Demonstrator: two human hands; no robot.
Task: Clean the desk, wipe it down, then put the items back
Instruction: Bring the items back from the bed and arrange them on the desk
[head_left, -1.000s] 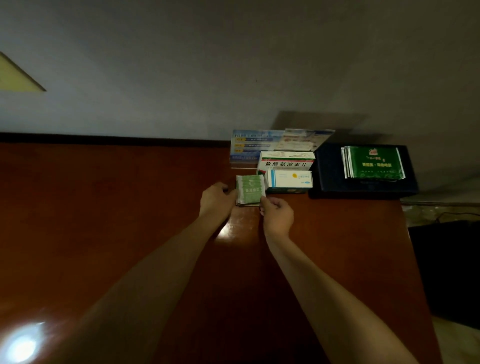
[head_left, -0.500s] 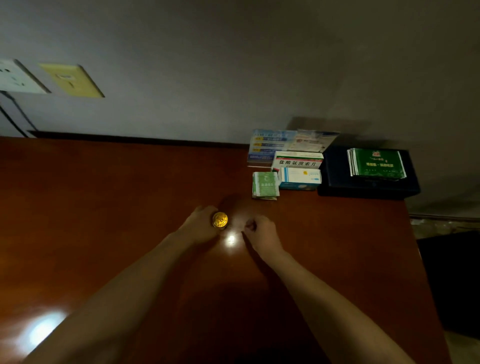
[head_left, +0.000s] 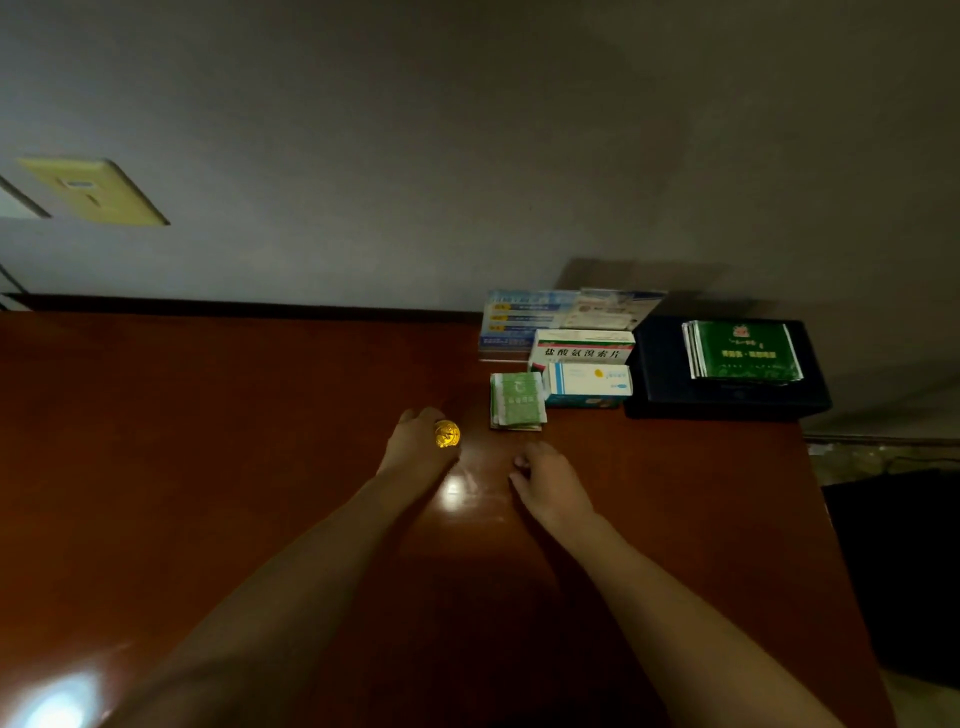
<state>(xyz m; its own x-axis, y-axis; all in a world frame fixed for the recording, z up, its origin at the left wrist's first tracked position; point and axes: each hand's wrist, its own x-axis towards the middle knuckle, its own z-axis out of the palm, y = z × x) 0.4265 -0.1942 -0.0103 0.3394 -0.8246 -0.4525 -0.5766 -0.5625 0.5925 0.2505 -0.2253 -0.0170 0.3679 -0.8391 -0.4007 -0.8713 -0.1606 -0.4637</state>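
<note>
**Gold disc in the left hand, packets lined up at the wall**

The left hand (head_left: 418, 441) pinches a small round gold disc (head_left: 447, 434) just above the red-brown worktop (head_left: 208, 441). The right hand (head_left: 550, 480) rests near it with fingers loosely curled, holding nothing. Beyond the hands lies a green sachet stack (head_left: 517, 401), touching a blue-and-white medicine box (head_left: 589, 383) with a second white box (head_left: 582, 347) behind. Further right, a dark flat case (head_left: 670, 395) carries dark green packets (head_left: 743, 349).

Left hand (head_left: 418, 441) holds a gold coin (head_left: 447, 434) over the wooden desk (head_left: 208, 441). Right hand (head_left: 550, 480) hovers empty, fingers loosely curled. Green sachet stack (head_left: 517, 401) sits just beside the medicine boxes (head_left: 584, 369).
</note>
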